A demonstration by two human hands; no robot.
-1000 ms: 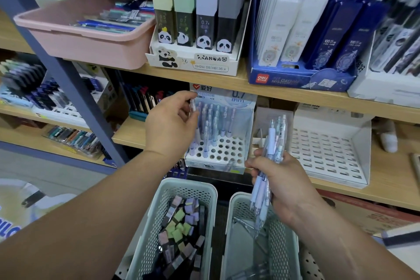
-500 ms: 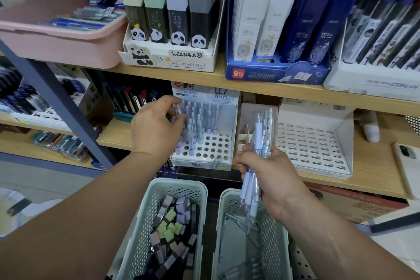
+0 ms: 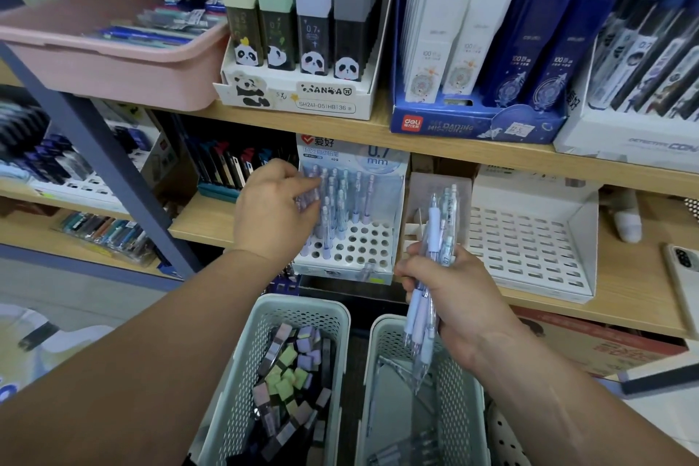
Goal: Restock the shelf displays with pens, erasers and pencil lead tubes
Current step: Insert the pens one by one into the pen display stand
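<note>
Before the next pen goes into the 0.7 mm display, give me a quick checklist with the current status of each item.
1. Supply in hand: right hand grips a bundle of pens. Ok.
2. Free holes: the pen display shows empty holes in its front rows. Ok.
3. Left hand free to take a pen: it is at the standing pens, fingers among them; whether it holds one, cannot tell.
4. Standing pens upright: those to the right of the hand look upright; those behind the hand, cannot tell.
5. Backup stock: right basket holds a few loose pens at the bottom. Ok.
</note>
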